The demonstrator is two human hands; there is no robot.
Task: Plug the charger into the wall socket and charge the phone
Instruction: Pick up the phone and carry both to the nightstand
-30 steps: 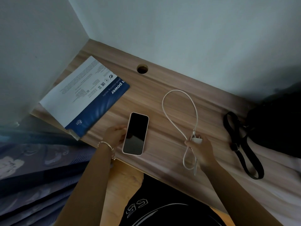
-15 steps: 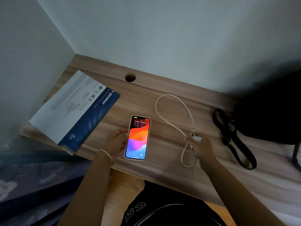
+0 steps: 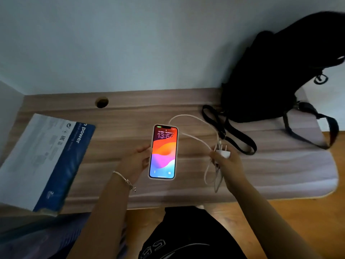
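Observation:
The phone (image 3: 164, 152) has a pale case and a lit screen with an orange and blue wallpaper. My left hand (image 3: 135, 162) grips its left edge above the wooden desk (image 3: 119, 128). My right hand (image 3: 226, 163) holds the small white charger (image 3: 223, 152) with its two prongs pointing up and away from me. The white cable (image 3: 194, 136) loops from the charger toward the phone's top, and more of it hangs below my right hand. No wall socket is in view.
A white and blue box (image 3: 43, 159) lies at the desk's left end. A black backpack (image 3: 276, 77) leans on the wall at the right, its straps (image 3: 229, 129) trailing close to the charger. A round cable hole (image 3: 102, 102) sits near the back edge.
The phone's screen went from dark to lit. Both hands lifted their objects off the desk, and the view swung right, bringing the backpack into sight.

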